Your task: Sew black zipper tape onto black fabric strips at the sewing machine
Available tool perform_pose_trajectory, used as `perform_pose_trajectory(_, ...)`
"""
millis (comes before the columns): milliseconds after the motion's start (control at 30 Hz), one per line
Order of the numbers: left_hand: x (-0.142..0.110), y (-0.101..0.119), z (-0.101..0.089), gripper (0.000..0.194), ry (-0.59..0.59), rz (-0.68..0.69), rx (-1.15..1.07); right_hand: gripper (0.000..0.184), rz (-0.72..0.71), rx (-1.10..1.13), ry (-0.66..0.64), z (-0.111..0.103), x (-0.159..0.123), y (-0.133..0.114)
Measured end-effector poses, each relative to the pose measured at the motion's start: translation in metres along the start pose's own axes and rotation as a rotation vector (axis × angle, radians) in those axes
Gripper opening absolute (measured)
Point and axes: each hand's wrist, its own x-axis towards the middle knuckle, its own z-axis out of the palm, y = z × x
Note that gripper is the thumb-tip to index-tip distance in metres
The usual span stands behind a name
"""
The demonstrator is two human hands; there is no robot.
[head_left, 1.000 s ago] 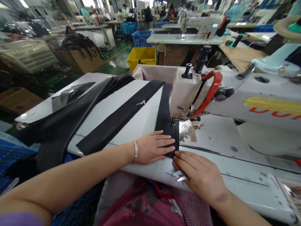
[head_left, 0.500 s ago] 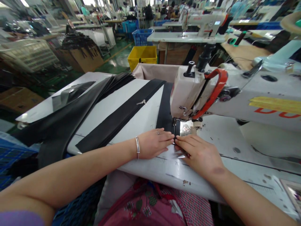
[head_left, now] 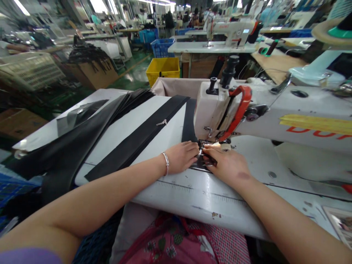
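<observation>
My left hand (head_left: 183,157) lies over the near part of a black strip (head_left: 189,119). Its fingers are stretched out toward the presser foot (head_left: 201,143) of a white sewing machine (head_left: 211,110). My right hand (head_left: 227,161) is on the other side of the foot, index fingertip close to it. Inside its curled fingers is a small metal tool with thin blades (head_left: 209,164), apparently thread snips, mostly hidden by the hand. The strip runs back from the foot along the machine's left side. Its near end is hidden by my fingers.
Left of my hands lies a long black strip (head_left: 132,139) with a metal zipper pull (head_left: 162,122) on it. Farther left, a stack of black pieces (head_left: 90,135) hangs over the table edge. A yellow crate (head_left: 163,68) stands behind, and a blue basket (head_left: 12,190) is at lower left.
Both hands have moved forward, closer to the presser foot, and the near end of the strip has gone with them. The view has shifted slightly.
</observation>
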Motion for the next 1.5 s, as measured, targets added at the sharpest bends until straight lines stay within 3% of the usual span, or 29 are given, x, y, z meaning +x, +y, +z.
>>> perform_pose_trajectory(367,-0.001,0.001,-0.002,0.023,0.066,-0.027,-0.063,0.029,0.020,0.029,0.035,-0.005,0.000,-0.008)
perform_pose_trajectory(533,-0.007,-0.001,0.001,0.027,0.101,-0.014,0.014,0.034,0.037,0.013,0.045,-0.009,-0.004,-0.014)
perform_pose_trajectory(767,-0.005,0.010,0.005,0.030,0.023,-0.098,0.119,0.044,0.066,0.029,0.050,-0.009,-0.001,-0.020)
perform_pose_trajectory(867,-0.012,-0.003,0.001,0.038,-0.047,-0.137,0.020,0.039,0.064,0.045,0.050,-0.015,-0.001,-0.012)
perform_pose_trajectory(933,-0.030,-0.021,-0.008,0.047,-0.110,-0.225,-0.021,0.036,0.047,0.070,0.046,-0.020,-0.010,-0.008)
perform_pose_trajectory(1067,-0.083,-0.043,-0.031,0.060,-0.098,-0.755,0.230,0.036,0.016,0.156,0.046,-0.020,-0.044,-0.032)
perform_pose_trajectory(1133,-0.098,-0.033,-0.040,0.059,-0.109,-0.841,0.303,0.039,-0.047,0.239,0.048,-0.014,-0.058,-0.062)
perform_pose_trajectory(1233,-0.093,-0.002,-0.045,0.050,-0.160,-0.684,0.242,0.051,-0.197,0.350,0.023,-0.005,-0.069,-0.109)
perform_pose_trajectory(1300,-0.082,0.021,-0.044,0.052,-0.162,-0.595,0.221,0.052,-0.222,0.314,-0.012,-0.005,-0.072,-0.123)
perform_pose_trajectory(1400,-0.078,0.050,-0.043,0.066,-0.157,-0.564,0.227,0.041,-0.095,0.115,-0.037,-0.012,-0.077,-0.106)
perform_pose_trajectory(1500,-0.089,0.070,-0.041,0.061,-0.176,-0.491,0.200,0.035,0.066,-0.082,0.021,-0.012,-0.084,-0.073)
